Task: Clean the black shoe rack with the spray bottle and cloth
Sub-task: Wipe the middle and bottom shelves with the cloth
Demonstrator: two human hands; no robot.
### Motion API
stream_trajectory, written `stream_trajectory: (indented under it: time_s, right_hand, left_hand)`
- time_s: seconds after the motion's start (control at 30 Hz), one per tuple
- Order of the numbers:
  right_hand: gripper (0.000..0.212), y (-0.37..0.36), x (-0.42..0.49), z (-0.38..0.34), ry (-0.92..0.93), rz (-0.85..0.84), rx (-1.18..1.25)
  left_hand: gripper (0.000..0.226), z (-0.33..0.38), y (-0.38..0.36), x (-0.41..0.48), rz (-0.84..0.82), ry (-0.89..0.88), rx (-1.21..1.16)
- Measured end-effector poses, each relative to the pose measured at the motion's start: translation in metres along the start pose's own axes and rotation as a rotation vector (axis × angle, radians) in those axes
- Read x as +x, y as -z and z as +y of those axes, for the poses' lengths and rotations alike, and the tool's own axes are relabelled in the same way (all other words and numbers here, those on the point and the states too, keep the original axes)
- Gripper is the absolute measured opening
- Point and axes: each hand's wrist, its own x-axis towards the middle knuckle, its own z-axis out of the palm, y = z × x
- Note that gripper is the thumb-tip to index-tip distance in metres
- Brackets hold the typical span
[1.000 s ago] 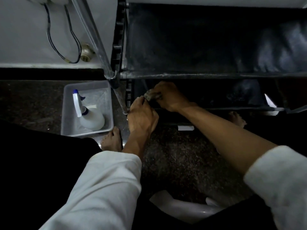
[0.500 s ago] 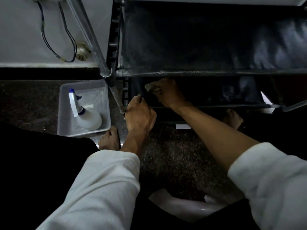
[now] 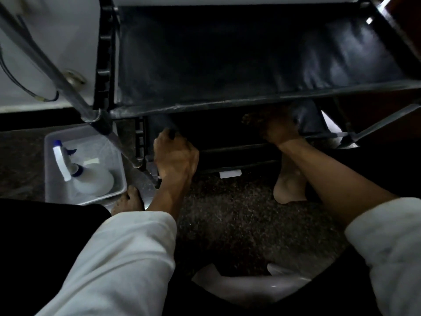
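The black shoe rack (image 3: 227, 65) stood on a dark speckled floor (image 3: 239, 215) against a white wall (image 3: 57, 30). Its upper shelf was a sheet of shiny black material stretched between grey bars. A lower tier sat in deep shadow beneath it.

The hands were well apart, each busy at the lower tier. The left hand (image 3: 175, 156) was at the rack's near left corner, with its fingers curled over the front bar of the lower tier beside the corner post. The right hand (image 3: 276, 130) reached in under the front edge of the upper shelf, further to the right. It held a dark cloth (image 3: 249, 117) bunched at its fingertips. The shadow was too deep to show whether the cloth touched the lower tier. Both forearms were bare, with white sleeves (image 3: 127, 252) pushed up toward the elbows.

The spray bottle (image 3: 91, 176) lay on its side in a clear plastic tub (image 3: 51, 142) on the floor, just left of the rack. It was white with a blue collar, and its trigger head pointed away from the person. Neither hand was near it.

A bare left foot (image 3: 128, 201) rested beside the tub's near corner. The right foot (image 3: 288, 183) was planted at the base of the rack, below the right wrist. A grey metal pole (image 3: 45, 62) slanted across the wall down to the rack's corner, and a dark cable (image 3: 9, 69) hung against the wall behind it.
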Motion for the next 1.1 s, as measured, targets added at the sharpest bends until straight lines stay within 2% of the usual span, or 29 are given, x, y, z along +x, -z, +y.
stream_trajectory:
  time_s: [0.07, 0.17, 0.27, 0.37, 0.5, 0.63, 0.7, 0.8, 1.0, 1.1]
  right_hand:
    - [0.025, 0.002, 0.001, 0.015, -0.06, 0.082, -0.021]
    - [0.032, 0.009, -0.003, 0.036, -0.134, 0.225, -0.116]
    - [0.03, 0.004, -0.002, 0.029, -0.18, 0.357, -0.096]
    - [0.03, 0.003, 0.004, 0.025, -0.289, 0.234, -0.132]
    - [0.039, -0.004, 0.021, 0.006, -0.244, 0.092, -0.075]
    - [0.028, -0.011, 0.014, -0.02, 0.014, 0.013, -0.004]
    - [0.027, -0.012, 0.01, -0.023, 0.055, -0.041, 0.018]
    - [0.028, -0.001, 0.005, -0.01, 0.013, -0.068, -0.023]
    - [0.03, 0.03, -0.013, 0.051, -0.123, 0.035, -0.169]
    - [0.023, 0.054, -0.016, 0.08, -0.22, 0.083, -0.112]
  left_hand:
    - [0.04, 0.01, -0.005, 0.002, -0.096, -0.241, 0.109]
    - [0.048, 0.029, -0.012, 0.012, -0.314, -0.435, 0.157]
    - [0.053, 0.032, -0.019, 0.025, -0.474, -0.468, 0.257]
    - [0.053, 0.035, -0.025, 0.029, -0.576, -0.483, 0.311]
    - [0.053, 0.037, -0.032, 0.031, -0.582, -0.457, 0.321]
    - [0.052, 0.037, -0.035, 0.032, -0.584, -0.44, 0.32]
    - [0.052, 0.039, -0.036, 0.033, -0.584, -0.427, 0.314]
    - [0.052, 0.041, -0.037, 0.035, -0.59, -0.397, 0.297]
    - [0.051, 0.041, -0.039, 0.037, -0.596, -0.406, 0.3]
    - [0.051, 0.041, -0.039, 0.038, -0.587, -0.391, 0.285]
